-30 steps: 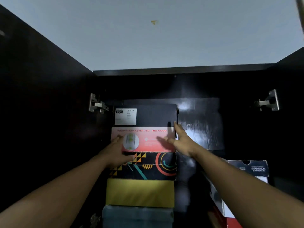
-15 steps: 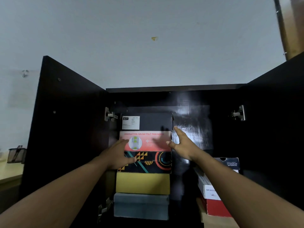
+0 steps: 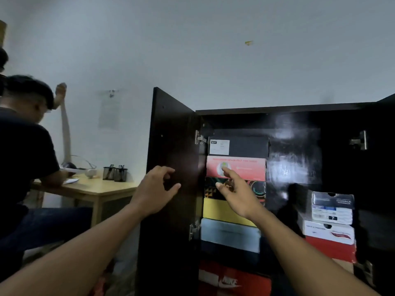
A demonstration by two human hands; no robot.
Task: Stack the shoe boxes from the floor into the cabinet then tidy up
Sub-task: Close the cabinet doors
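inside the cabinet (image 3: 299, 107) the shoe boxes sit in two stacks: tall left stack (image 3: 248, 169) almost to the top, shorter right stack (image 3: 330, 229). both hands are empty. left hand (image 3: 157, 189) is loosely curled in front of the left door (image 3: 171, 135); right hand (image 3: 237, 195) has fingers out in front of the tall stack, contact unclear. risk: the column edges look uneven, so a nudge, or a door shut against a protruding box, could topple it. floor not in view, can't say if boxes are left there.

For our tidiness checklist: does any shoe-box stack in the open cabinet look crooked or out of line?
Slightly. In the right stack, the top box is narrower than the white box beneath, so their left edges are staggered. The left stack looks fairly straight.
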